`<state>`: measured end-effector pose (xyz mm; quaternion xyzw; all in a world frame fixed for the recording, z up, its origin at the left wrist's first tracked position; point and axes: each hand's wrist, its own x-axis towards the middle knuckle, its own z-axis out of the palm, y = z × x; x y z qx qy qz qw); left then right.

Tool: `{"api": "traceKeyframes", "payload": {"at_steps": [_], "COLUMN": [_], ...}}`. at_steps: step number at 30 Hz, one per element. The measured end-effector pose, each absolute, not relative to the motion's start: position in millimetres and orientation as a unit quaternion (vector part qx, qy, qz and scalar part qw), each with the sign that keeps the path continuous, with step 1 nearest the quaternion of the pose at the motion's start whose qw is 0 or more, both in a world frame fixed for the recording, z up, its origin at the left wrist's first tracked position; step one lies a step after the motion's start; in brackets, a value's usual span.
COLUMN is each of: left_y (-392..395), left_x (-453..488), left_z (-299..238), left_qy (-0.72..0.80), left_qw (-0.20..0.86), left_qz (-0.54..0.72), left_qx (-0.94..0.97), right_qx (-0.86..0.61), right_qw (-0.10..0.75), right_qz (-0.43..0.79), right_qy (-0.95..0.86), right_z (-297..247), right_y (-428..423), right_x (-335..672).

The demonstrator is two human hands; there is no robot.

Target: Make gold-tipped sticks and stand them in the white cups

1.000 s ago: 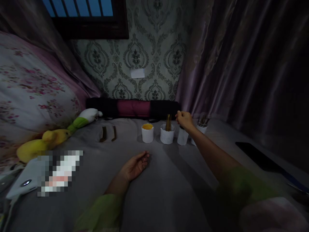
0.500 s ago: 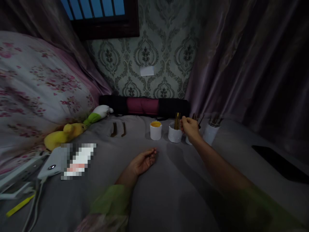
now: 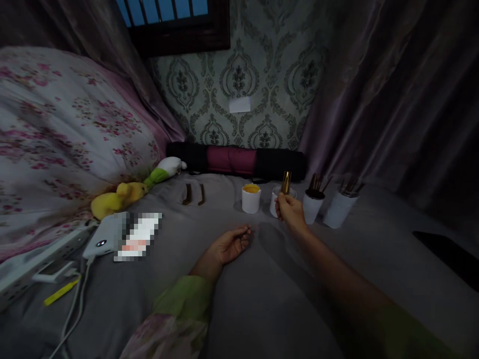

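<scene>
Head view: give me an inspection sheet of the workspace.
Surface: grey sheet, creased.
Things: leftmost white cup, yellow inside; second white cup, gold sticks above its rim; third cup and fourth cup, dark sticks.
Clutter: yellow plush toy, yellow marker, white device, black flat object.
Hands: right hand at the second white cup, grip unclear; left hand half curled, nothing seen in it.
Cables: white cable at the white device.
Surroundings: patterned wallpaper, curtain, barred window.

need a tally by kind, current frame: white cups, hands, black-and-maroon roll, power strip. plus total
White cups: 4
Hands: 2
Black-and-maroon roll: 1
Power strip: 1
Total: 8
</scene>
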<state>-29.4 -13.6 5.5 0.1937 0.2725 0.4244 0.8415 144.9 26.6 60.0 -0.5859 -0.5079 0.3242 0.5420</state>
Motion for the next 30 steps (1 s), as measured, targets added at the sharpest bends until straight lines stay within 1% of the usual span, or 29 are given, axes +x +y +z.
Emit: {"api": "traceKeyframes", "payload": {"at_steps": [3,7,10,22,26,30], "left_y": [-12.7,-11.8,-11.3,-0.8,6.6,15.1], "left_x": [-29.7,-29.4,-28.8,-36.8,-41.5,-46.7], "left_z": [4.3,2.8,3.4,3.7,9.8,18.5], "left_qy": [0.264,0.261,0.267,0.287,0.34,0.413], "left_qw": [0.846,0.846,0.846,0.834,0.811,0.764], "left_qz": [0.42,0.422,0.419,0.432,0.427,0.429], "left_qx": [0.196,0.194,0.193,0.19,0.209,0.249], "right_qx": [-0.56,-0.566,-0.578,-0.565,-0.564,-0.569], "right_qw": [0.557,0.539,0.523,0.504,0.505,0.497], "right_qz": [0.317,0.284,0.272,0.251,0.257,0.259], "right_qy": [-0.524,-0.555,-0.565,-0.602,-0.601,-0.602], "right_z": [31.9,-0.3,-11.4,-20.6,-19.7,-16.6], "right_y": [29.0,32.1,31.7,25.4,24.7,21.7], "right_x": [138.0,131.4,130.4,131.2,129.8,130.1]}}
